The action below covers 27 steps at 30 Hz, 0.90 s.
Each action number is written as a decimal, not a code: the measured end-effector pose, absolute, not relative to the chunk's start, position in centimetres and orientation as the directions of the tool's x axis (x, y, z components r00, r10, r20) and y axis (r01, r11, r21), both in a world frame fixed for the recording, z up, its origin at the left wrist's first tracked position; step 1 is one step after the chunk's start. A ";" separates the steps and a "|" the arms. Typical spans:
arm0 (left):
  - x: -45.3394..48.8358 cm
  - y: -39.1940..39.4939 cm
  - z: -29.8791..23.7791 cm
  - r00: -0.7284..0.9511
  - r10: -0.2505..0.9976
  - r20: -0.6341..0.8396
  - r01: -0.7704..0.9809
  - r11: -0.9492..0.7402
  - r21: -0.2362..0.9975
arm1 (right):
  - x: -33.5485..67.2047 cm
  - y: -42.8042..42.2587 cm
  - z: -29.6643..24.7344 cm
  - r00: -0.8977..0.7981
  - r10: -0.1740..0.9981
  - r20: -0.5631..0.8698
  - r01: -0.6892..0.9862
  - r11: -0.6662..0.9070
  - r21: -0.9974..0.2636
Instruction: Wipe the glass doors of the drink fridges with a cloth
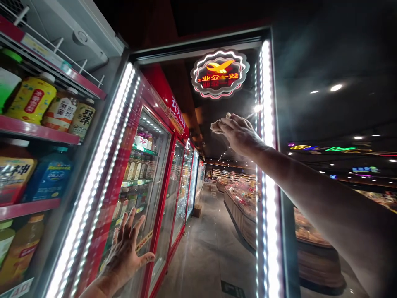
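An open glass door [204, 43] of a drinks fridge stands before me, with bright LED strips down both sides. High on the pane, below a scalloped logo sticker [220, 73], my right hand [240, 134] presses a crumpled pale cloth [217, 126] to the glass. Most of the cloth is hidden under the fingers. Lower left, my left hand [125, 250] has its fingers spread and appears to rest flat against the pane, holding nothing.
Fridge shelves [37, 131] with bottled drinks [32, 97] stand close on my left. Through the glass, red-framed fridges [161, 198] line an aisle floor [204, 244]. A cardboard box [197, 210] sits by them. Curved display counters [240, 207] run along the right.
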State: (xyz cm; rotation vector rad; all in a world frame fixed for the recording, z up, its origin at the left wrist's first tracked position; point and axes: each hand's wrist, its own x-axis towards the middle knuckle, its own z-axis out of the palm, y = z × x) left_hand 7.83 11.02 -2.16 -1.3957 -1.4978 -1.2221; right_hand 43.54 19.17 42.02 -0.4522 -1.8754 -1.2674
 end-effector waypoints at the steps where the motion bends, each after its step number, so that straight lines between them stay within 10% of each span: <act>1: 7.8 11.0 -2.2 -0.138 0.281 0.950 0.986 -0.050 0.158 | 43.4 19.1 42.1 -0.598 -0.148 0.788 0.674 0.438 0.594; 22: 9.6 10.5 -1.9 -0.159 0.327 0.932 0.987 0.064 0.146 | 39.8 19.2 42.3 -0.777 -0.190 0.600 0.459 0.482 0.746; 27: 9.9 10.6 -1.7 -0.188 0.328 0.926 0.982 0.078 0.171 | 38.5 19.7 43.7 -0.638 -0.194 0.745 0.601 0.479 0.640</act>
